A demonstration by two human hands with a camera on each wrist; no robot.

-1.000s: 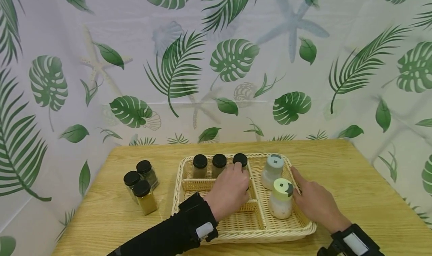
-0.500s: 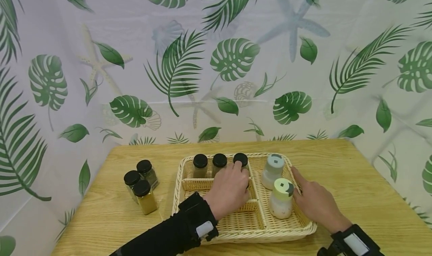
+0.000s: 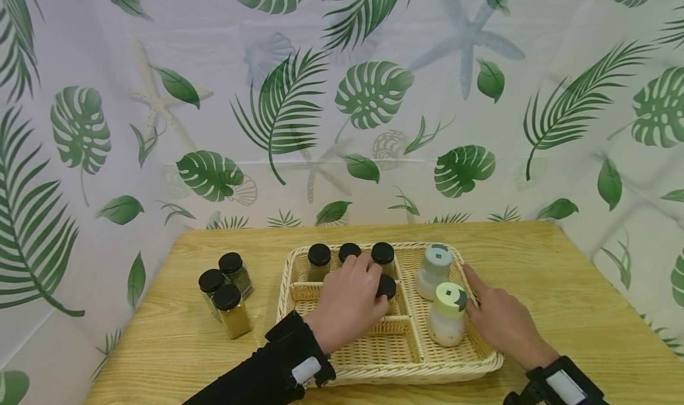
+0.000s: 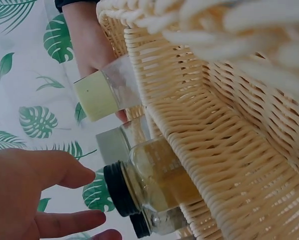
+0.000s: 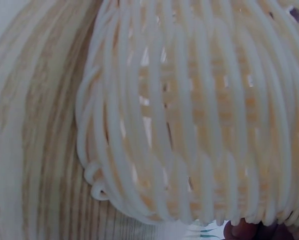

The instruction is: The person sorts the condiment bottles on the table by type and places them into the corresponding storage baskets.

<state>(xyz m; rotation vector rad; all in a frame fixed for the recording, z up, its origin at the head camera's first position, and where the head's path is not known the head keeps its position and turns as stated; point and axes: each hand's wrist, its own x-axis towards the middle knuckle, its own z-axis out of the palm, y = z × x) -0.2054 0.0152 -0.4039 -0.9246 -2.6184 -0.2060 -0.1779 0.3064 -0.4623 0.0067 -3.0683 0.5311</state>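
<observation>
Wicker basket: closest to us with its front rim (image 3: 406,372), it sits on the bench (image 3: 577,298); we count three compartments stacked front to rear on its left side and one long one on its right.
Right hand: we see it (image 3: 504,322) gripping the basket's right rim, its fingers closed on the wickerwork; their tips are partly hidden from us.
Yellow-capped shaker: it stands (image 3: 447,317) toward the front of the long compartment, just beside that hand.
Jars on the bench: we find an amber-filled jar (image 3: 235,320) left of the basket, with two darker jars (image 3: 235,271) close behind.
Left hand: over the middle compartment (image 3: 347,298), its fingers loosely parted and holding nothing we can see; the left wrist view shows them near the lid.
Middle jar: black-lidded (image 3: 387,287), it stands at the right end of the middle compartment.
Grey-capped shaker: we see it (image 3: 434,272) behind the yellow-capped one.
Rear row: three black-lidded jars (image 3: 350,250) fill the rear compartment's width.
Backdrop: leaf-print cloth (image 3: 374,96).
</observation>
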